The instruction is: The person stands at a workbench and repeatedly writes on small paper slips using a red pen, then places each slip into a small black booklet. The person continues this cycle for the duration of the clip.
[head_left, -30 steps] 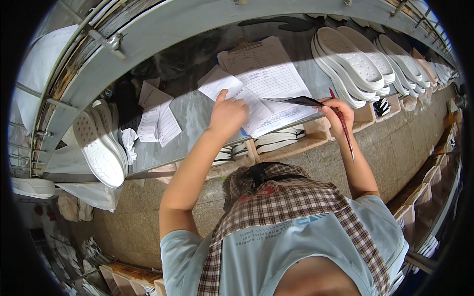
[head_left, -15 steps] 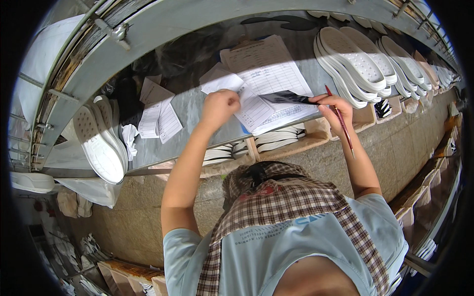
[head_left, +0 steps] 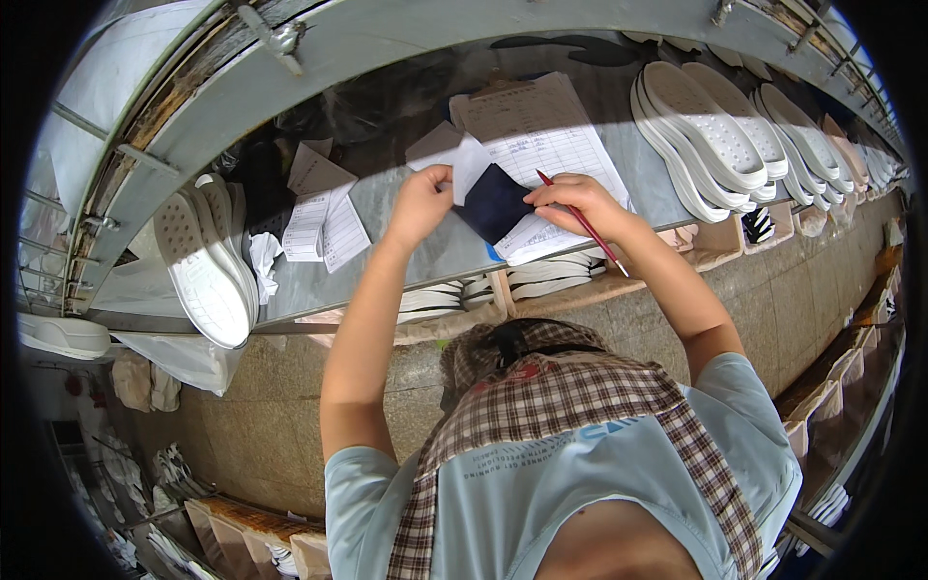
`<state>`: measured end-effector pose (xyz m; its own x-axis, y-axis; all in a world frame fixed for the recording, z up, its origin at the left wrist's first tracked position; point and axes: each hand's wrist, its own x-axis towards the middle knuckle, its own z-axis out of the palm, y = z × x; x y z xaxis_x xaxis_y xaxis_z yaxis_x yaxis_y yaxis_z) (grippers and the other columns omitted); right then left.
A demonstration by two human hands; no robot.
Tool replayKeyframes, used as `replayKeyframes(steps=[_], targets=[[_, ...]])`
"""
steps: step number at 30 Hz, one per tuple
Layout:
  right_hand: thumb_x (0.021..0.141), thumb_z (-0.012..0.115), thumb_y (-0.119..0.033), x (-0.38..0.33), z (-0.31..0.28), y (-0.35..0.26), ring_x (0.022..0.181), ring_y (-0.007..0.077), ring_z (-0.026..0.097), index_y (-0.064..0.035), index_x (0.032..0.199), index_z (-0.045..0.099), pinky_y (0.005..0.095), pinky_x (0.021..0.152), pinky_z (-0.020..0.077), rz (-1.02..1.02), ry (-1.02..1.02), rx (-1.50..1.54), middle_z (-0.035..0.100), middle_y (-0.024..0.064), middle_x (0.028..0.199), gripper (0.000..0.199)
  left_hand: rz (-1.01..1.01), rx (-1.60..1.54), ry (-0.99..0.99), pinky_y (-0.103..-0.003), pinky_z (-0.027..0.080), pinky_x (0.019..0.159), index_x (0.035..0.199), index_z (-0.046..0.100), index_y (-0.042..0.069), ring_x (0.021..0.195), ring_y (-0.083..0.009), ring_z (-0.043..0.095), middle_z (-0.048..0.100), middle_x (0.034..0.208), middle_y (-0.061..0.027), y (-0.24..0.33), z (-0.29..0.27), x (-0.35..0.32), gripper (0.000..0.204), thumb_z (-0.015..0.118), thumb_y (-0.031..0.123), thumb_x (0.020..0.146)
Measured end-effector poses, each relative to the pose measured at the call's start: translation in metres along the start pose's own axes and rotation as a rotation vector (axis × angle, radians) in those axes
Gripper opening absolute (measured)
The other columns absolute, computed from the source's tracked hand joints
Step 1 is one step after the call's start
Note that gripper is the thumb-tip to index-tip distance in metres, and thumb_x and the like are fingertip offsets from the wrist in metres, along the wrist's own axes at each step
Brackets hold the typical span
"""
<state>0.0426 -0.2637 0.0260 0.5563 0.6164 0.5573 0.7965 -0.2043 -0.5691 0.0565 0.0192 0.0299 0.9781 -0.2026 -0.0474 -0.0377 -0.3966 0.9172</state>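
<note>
My left hand (head_left: 422, 205) pinches the edge of a small white paper slip (head_left: 471, 166), which is lifted off the papers beneath. A dark navy square sheet, by its look carbon paper (head_left: 496, 205), lies tilted between my hands, partly under the raised slip. Its right corner is in the fingers of my right hand (head_left: 580, 205). That same hand also holds a slim dark red pen (head_left: 587, 225), slanting down to the right. Below them, a clipboard (head_left: 505, 85) carries printed forms (head_left: 561, 121) with table grids.
Stacked white shoe soles (head_left: 701, 126) stand to the right on the grey table (head_left: 387, 259); others (head_left: 200, 261) stand at the left. Loose paper slips (head_left: 324, 217) and a crumpled paper (head_left: 263, 261) lie left of my hands. Bins of white strips (head_left: 551, 275) sit under the table edge.
My right hand has moved left, bringing the carbon paper from the right over to beside my left hand. The left hand now has a white slip raised. The view has shifted slightly.
</note>
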Motion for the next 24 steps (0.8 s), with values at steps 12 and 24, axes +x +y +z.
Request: replayKeyframes(steps=[12,24], targets=[[0.096,0.056,-0.022,0.028,0.013,0.001,0.075,0.0145,0.054,-0.0061,0.080,0.057,0.0301,0.070,0.0454,0.483,0.574,0.668,0.065,0.0066,0.082,0.023,0.242,0.711,0.304,-0.066,0.023,0.103,0.109,0.069,0.015,0.130,-0.0219,0.043,0.062,0.122,0.0036,-0.013,0.054,-0.037,0.037,0.070,0.039,0.081],[0.079,0.070,-0.008,0.040,0.064,0.032,0.061,0.0057,0.041,-0.0068,0.066,0.046,0.0244,0.053,0.0360,0.665,0.272,0.435,0.048,-0.0028,0.062,0.028,0.271,0.752,0.335,-0.063,0.028,0.101,0.108,0.069,0.013,0.128,-0.0248,0.044,0.060,0.122,-0.0011,-0.010,0.057,-0.039,0.044,0.074,0.041,0.075]])
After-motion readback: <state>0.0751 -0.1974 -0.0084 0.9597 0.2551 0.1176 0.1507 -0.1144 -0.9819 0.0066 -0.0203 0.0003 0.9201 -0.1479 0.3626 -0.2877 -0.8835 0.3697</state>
